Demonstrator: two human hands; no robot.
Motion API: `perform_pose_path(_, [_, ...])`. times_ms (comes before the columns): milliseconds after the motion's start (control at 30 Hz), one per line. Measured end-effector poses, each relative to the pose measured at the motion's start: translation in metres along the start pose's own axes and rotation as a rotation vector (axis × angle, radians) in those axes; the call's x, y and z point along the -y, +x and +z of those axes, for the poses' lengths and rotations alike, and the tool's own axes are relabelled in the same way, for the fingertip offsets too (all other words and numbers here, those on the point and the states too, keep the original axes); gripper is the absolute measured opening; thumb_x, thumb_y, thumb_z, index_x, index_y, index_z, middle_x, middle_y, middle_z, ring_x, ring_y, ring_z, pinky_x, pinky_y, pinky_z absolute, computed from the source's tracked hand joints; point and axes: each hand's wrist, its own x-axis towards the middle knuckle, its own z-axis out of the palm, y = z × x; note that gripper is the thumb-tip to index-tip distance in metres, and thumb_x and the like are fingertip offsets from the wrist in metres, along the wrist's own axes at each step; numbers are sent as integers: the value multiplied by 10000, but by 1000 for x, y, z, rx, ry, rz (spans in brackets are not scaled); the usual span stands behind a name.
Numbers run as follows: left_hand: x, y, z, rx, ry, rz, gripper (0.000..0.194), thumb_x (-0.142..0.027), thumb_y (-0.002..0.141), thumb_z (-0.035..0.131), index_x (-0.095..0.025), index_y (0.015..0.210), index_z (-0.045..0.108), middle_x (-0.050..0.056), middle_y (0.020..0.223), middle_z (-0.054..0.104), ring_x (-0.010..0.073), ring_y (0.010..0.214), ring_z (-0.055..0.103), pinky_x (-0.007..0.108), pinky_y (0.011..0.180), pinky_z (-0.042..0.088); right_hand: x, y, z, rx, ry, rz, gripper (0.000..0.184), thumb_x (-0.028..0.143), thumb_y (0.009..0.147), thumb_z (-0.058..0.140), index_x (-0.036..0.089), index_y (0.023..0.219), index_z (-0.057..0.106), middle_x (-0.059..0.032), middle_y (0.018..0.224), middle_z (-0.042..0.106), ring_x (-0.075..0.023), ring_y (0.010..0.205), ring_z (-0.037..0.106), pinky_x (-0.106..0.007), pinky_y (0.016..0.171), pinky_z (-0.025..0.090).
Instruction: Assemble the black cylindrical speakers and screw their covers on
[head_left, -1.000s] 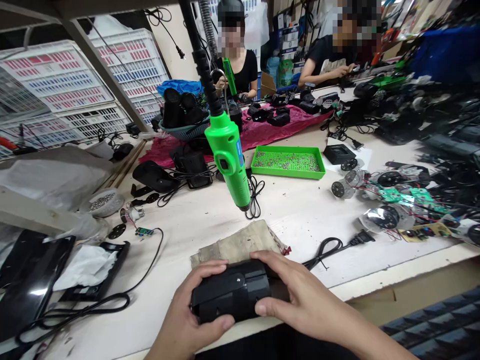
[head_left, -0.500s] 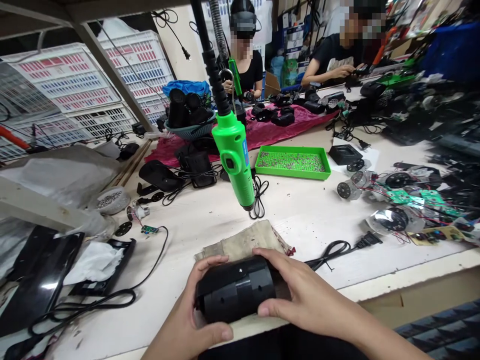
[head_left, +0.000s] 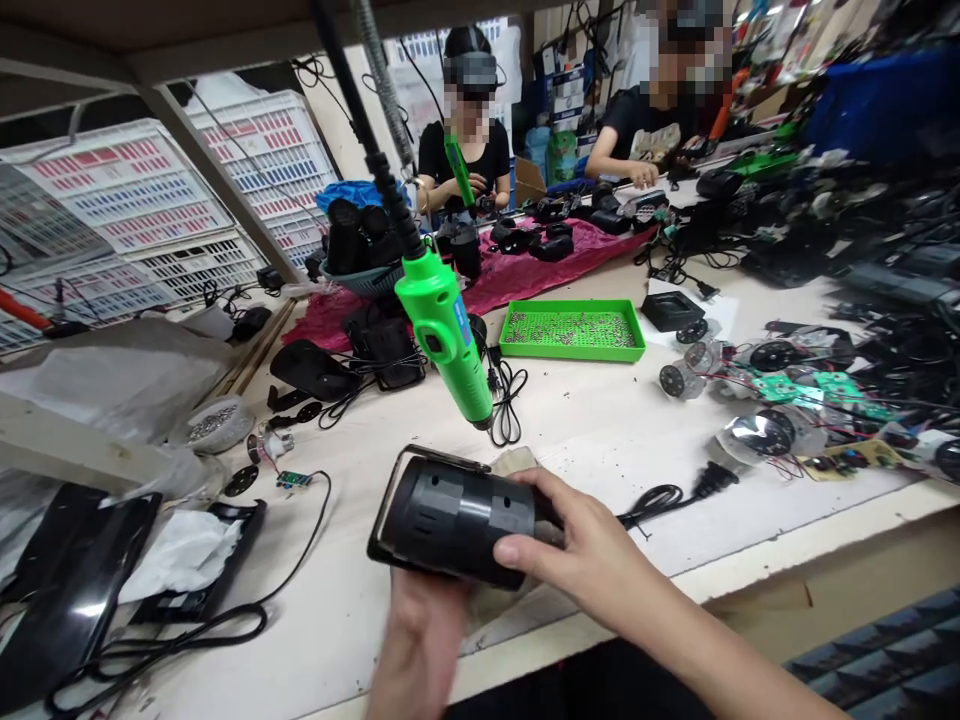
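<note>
Both my hands hold a black cylindrical plastic housing (head_left: 450, 520), lifted and tilted above the bench, with a metal-edged end facing left. My left hand (head_left: 416, 640) is under it, and its fingers are hidden behind the housing. My right hand (head_left: 574, 530) wraps its right end from above, thumb along the front. A worn beige cloth (head_left: 514, 462) lies mostly hidden beneath the housing. A bright green electric screwdriver (head_left: 442, 335) hangs on its cord just above and beyond the housing, not touching it.
A green tray of small screws (head_left: 571, 330) sits beyond the screwdriver. Opened electronic parts, circuit boards and wires (head_left: 795, 400) lie to the right, and a black plug cord (head_left: 660, 500) is close by. Black panels (head_left: 75, 590) lie left. Two co-workers (head_left: 465, 140) work across the bench.
The housing has been lifted off the cloth and turned, so its end now tilts toward the upper left. My left hand has slid underneath it. The view has also shifted slightly.
</note>
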Motion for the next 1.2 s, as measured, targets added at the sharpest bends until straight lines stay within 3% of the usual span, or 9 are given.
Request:
perform_pose_path(67, [15,1,12,-7,-113,-127,663,-650,590,758,-288,1140,686,77,1122,714,326,1160,588,449,988,475,5,-3,4,-5,-17,-18,510,480,752,699,251,1186,559,-38,1089,686,-248,1001,643,-362,830,500])
perform_pose_path(200, [16,3,42,-257,-288,-233,432,-547,738,688,-192,977,750,118,971,752,281,964,695,345,805,584,-2,-14,4,-65,-181,-100,518,376,834,632,222,1308,488,-81,1232,645,-267,1113,614,-401,917,475])
perform_pose_path(367, [-1,2,70,-432,-356,-199,273,-242,948,469,-154,1074,695,115,914,762,216,887,725,312,769,602,-25,-19,0,-253,-308,-235,119,254,916,533,235,950,645,-18,890,705,-199,828,663,-322,735,490])
perform_pose_path(533, [-2,-3,74,-401,-342,-257,283,-258,954,470,-99,1048,685,158,951,753,243,885,726,360,792,604,-34,-15,0,-420,-629,-641,197,133,934,474,168,792,606,-15,675,562,-159,649,495,-297,640,395])
perform_pose_path(667, [-3,-5,76,-369,-295,-350,314,-299,942,510,-49,1030,679,206,1037,727,251,935,713,349,851,585,-43,-7,-7,-360,-822,-916,264,92,944,438,152,730,582,-7,630,509,-150,637,419,-295,690,394])
perform_pose_path(767, [-5,-4,78,-365,-286,-361,271,-283,933,535,-87,1063,671,166,1055,731,229,971,704,329,874,576,-51,-3,-12,-319,-827,-979,304,97,953,418,163,694,564,-1,620,499,-145,635,411,-280,706,411])
perform_pose_path(900, [0,-5,72,-379,-238,-327,246,-254,911,568,-88,1064,668,156,1072,726,227,1031,680,327,909,557,-51,-8,-15,-262,-780,-892,303,128,955,419,176,681,541,-1,623,505,-144,616,439,-281,636,408])
perform_pose_path(1033, [17,-13,61,-312,-168,-137,461,-240,714,789,-180,1149,651,86,1058,738,260,1080,650,381,937,531,-49,-21,-20,-178,-493,-530,171,346,936,507,198,921,591,-42,832,632,-176,765,599,-292,674,491])
perform_pose_path(1200, [28,-20,60,-97,-235,-63,689,-346,584,862,-246,1224,625,74,1070,730,341,1152,592,481,1026,423,-47,-20,-28,-15,-132,-169,618,630,787,592,209,1239,567,-122,1244,645,-275,1132,621,-363,889,542])
